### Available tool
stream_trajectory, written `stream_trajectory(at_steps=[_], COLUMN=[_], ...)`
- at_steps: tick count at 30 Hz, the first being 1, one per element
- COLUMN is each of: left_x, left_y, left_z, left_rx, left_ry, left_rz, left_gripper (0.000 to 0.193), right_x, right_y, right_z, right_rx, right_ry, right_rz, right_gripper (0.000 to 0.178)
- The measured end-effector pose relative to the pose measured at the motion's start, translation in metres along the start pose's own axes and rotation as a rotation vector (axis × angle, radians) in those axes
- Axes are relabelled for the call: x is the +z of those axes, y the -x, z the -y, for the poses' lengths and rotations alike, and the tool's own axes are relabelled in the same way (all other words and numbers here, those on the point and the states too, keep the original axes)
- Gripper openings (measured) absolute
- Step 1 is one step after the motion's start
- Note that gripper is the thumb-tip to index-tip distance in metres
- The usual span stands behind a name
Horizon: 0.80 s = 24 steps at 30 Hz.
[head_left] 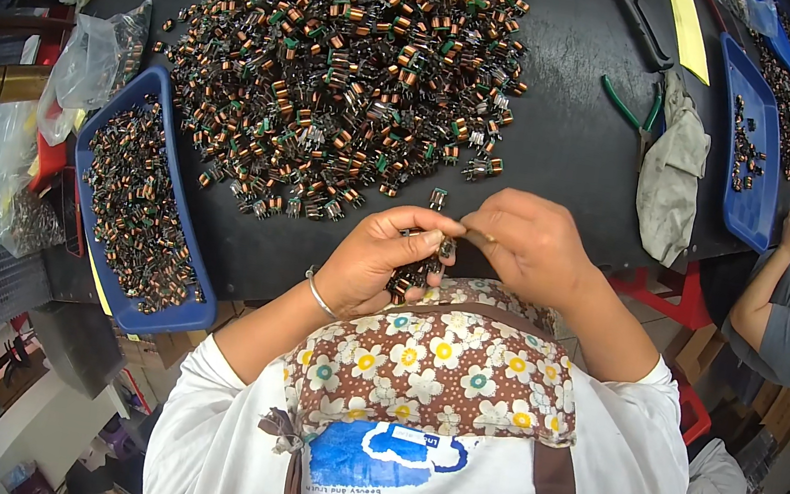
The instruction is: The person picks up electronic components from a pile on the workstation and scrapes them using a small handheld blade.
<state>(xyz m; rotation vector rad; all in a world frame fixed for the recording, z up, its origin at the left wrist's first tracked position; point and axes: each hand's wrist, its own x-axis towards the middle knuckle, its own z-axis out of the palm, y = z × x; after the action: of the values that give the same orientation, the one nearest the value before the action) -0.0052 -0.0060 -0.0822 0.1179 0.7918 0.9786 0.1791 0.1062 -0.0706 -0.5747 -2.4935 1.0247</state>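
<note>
Close in front of my body, my left hand [361, 254] is closed around several small copper-wound coils [410, 277] with dark cores and metal pins. One coil [446, 248] sits at its thumb and fingertips. My right hand [544, 251] meets it there with its fingers pinched together. Something thin and brownish shows at the right fingertips, too small to make out. Beyond both hands, a large heap of the same coils [349, 69] covers the dark table [571, 140]. A single coil [438, 199] lies just past my left fingers.
At the left stands a blue tray [147, 321] full of coils, beside clear plastic bags [87, 67]. Green-handled pliers [646, 131] and a grey cloth glove [671, 185] lie to the right. Another blue tray [748, 211] holds some coils. A co-worker's arms [775, 275] rest near the right edge.
</note>
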Motion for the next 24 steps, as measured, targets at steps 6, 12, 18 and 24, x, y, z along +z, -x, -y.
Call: stream_trajectory(at_steps=[6, 12, 18, 24], left_x=[0.005, -0.006, 0.014, 0.004], left_y=[-0.001, -0.001, -0.004, -0.004], left_z=[-0.002, 0.002, -0.007, 0.000], left_rx=[-0.018, -0.018, -0.074, -0.054], left_ry=[0.043, 0.022, -0.097, -0.137], left_rz=[0.049, 0.071, -0.126, -0.106], left_gripper=[0.017, 0.011, 0.010, 0.013], right_x=[0.001, -0.003, 0.001, 0.004], right_y=[-0.012, -0.008, 0.001, -0.007], right_z=[-0.024, -0.014, 0.003, 0.009], right_rx=[0.155, 0.324, 0.215, 0.101], right_ry=[0.124, 0.073, -0.219, -0.214], right_rz=[-0.179, -0.090, -0.074, 0.068], right_gripper=[0.023, 0.029, 0.021, 0.023])
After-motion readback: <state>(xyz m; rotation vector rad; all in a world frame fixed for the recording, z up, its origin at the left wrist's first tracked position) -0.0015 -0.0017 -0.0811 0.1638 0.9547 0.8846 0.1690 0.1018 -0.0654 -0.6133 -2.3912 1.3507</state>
